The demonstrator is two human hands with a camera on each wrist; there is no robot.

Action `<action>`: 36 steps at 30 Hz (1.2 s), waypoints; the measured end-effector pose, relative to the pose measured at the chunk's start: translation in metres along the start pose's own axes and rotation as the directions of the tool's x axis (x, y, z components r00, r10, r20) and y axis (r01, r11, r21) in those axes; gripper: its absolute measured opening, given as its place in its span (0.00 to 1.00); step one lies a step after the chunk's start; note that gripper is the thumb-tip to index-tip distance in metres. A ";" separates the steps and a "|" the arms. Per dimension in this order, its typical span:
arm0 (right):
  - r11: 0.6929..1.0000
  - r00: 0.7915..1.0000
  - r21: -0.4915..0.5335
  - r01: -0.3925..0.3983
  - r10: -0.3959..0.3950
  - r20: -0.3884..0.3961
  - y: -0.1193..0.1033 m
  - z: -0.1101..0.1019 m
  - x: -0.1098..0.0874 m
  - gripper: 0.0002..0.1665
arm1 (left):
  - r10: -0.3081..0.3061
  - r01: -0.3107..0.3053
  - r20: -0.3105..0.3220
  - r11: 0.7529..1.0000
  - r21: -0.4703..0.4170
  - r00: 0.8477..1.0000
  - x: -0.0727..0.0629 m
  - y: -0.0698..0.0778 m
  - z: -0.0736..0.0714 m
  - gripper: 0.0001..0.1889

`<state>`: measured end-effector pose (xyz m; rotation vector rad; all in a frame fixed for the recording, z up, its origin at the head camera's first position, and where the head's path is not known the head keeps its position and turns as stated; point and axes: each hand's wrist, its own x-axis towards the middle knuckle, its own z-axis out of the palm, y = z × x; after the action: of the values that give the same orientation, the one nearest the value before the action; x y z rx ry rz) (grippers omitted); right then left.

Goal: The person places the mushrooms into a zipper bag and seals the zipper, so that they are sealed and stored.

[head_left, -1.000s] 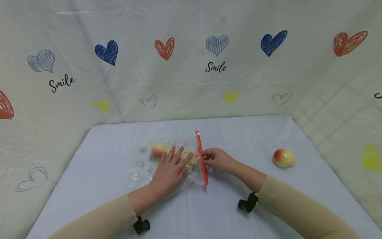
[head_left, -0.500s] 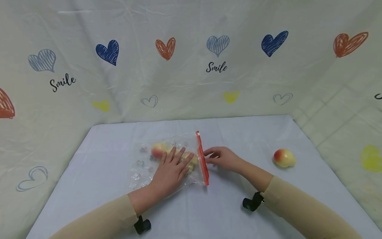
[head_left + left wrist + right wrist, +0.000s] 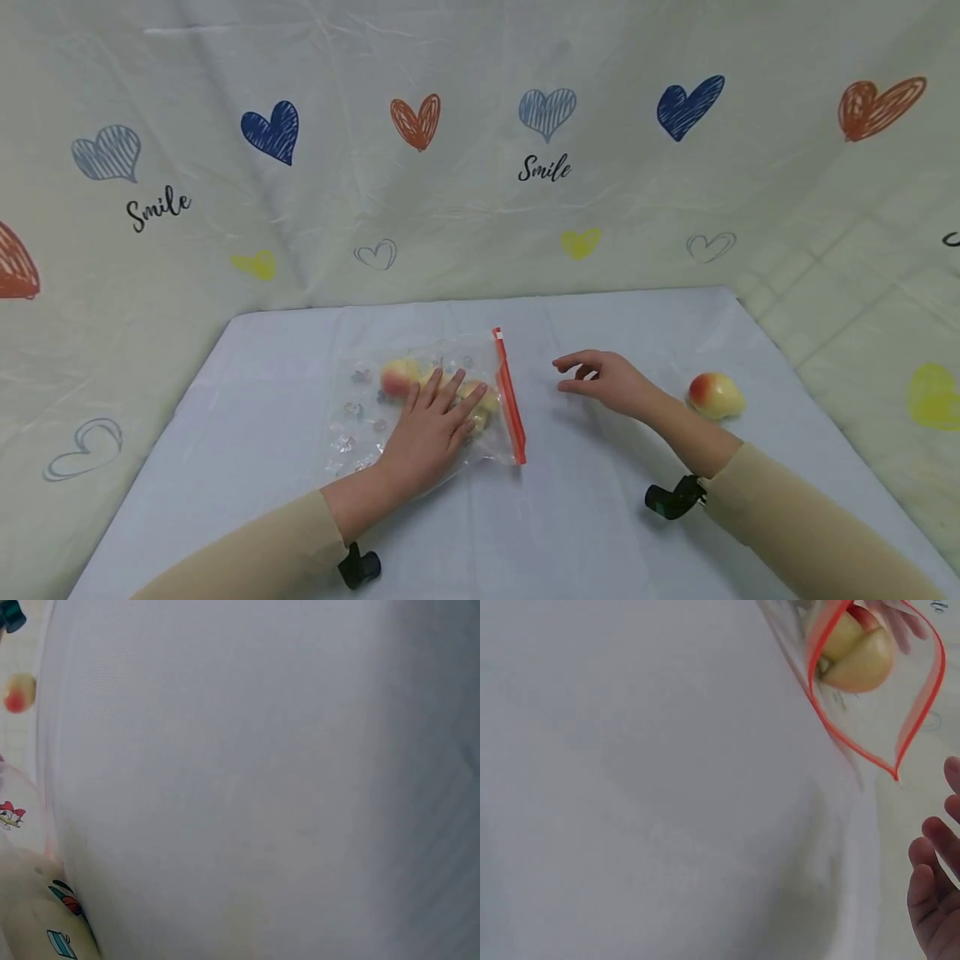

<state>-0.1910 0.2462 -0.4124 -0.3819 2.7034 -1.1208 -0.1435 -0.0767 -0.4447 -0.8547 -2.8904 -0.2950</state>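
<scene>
A clear zip bag [image 3: 348, 437] with a red-edged mouth and cartoon prints lies on the table. Inside it are yellow fruits with red blush, pear-like in shape; one fruit [image 3: 397, 377] shows left of the fingers, others partly under them. My left hand [image 3: 426, 433] rests flat on the bag, fingers spread. Off to the right of the bag's mouth, my right hand [image 3: 609, 383] hovers with loosely bent fingers and holds nothing. In the right wrist view the red rim [image 3: 811, 682] gapes open around fruit [image 3: 864, 664]. A matching loose fruit [image 3: 716, 396] lies beyond the right wrist.
A white cloth covers the table [image 3: 525, 533], whose far edge meets a cream backdrop [image 3: 465, 208] printed with hearts and "Smile". A black wrist camera [image 3: 360, 567] hangs under the left sleeve, and another black camera [image 3: 673, 498] under the right.
My right hand has let go of the bag's red edge and moved right, toward the loose fruit. The left hand and the bag have stayed in place.
</scene>
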 end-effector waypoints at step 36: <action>0.932 0.995 -0.348 -0.103 0.103 -0.018 0.083 -0.120 -0.091 0.38 | 0.005 -0.005 0.002 1.000 -0.001 1.000 0.001 0.000 -0.001 0.30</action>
<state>-0.1506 0.4100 -0.3812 -0.2851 2.8825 -0.6096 -0.1441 -0.0770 -0.4435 -0.8632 -2.8891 -0.2951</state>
